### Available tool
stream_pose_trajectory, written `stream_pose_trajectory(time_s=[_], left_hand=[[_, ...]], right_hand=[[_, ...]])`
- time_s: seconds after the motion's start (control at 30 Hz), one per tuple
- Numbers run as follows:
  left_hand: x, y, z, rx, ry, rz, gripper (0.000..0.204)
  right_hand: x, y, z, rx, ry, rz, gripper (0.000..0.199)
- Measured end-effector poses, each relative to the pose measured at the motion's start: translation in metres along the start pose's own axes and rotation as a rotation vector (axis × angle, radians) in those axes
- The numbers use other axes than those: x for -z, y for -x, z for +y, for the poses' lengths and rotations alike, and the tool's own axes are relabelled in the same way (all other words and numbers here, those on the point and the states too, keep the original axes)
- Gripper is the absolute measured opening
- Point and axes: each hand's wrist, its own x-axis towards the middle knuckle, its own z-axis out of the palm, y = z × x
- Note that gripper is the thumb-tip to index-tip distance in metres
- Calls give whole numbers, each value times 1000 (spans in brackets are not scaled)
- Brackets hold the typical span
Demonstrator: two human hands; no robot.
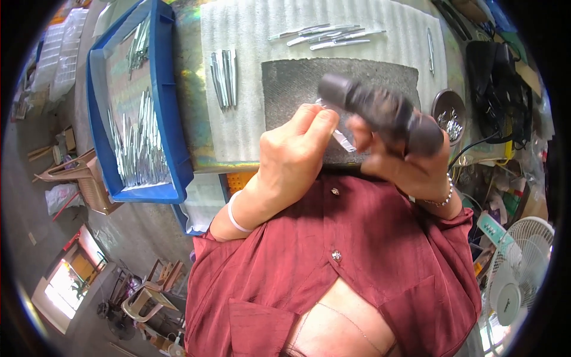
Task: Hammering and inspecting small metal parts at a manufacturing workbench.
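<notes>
Before my chest, over the table's near edge, my left hand (299, 140) is closed in a pinch. A slim silver metal piece (344, 141) sticks out beside its fingertips. My right hand (410, 163) is wrapped round a black cylindrical hand tool (380, 110), blurred by motion; its exact kind cannot be made out. The tool's far end points up and left, just above my left fingers. Under both lies a dark grey mat (291, 83) on a white foam sheet (250, 134). Several slim silver pieces (224, 80) stand in a row left of the mat.
More silver pieces (333, 37) lie beyond the mat, and one (430, 50) lies far right. A blue tray (165, 89) at left holds many such pieces. A round dish (443, 102) of small shiny parts sits right, near a black bag-like object (493, 89). A fan (514, 268) stands lower right.
</notes>
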Motion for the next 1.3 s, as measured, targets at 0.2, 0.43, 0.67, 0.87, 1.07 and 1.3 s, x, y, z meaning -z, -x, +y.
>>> stream_pose_trajectory(time_s=[0.2, 0.43, 0.67, 0.87, 1.07, 1.3], left_hand=[[-15, 10, -15, -128, 48, -4, 19], [-7, 6, -12, -48, 114, 113, 16], [-6, 4, -16, -22, 198, 68, 20], [-5, 2, -15, 8, 198, 57, 26], [-5, 2, -12, 31, 205, 46, 28], [-8, 4, -14, 29, 235, 43, 26]], right_hand=[[-11, -24, -24, 252, 349, -72, 24], [-3, 4, -57, -151, 185, 26, 34], [11, 16, -77, -31, 472, -121, 38], [9, 15, -84, 32, 668, -125, 42], [6, 15, -79, 68, 735, -141, 43], [2, 10, -88, 43, 865, -171, 46]])
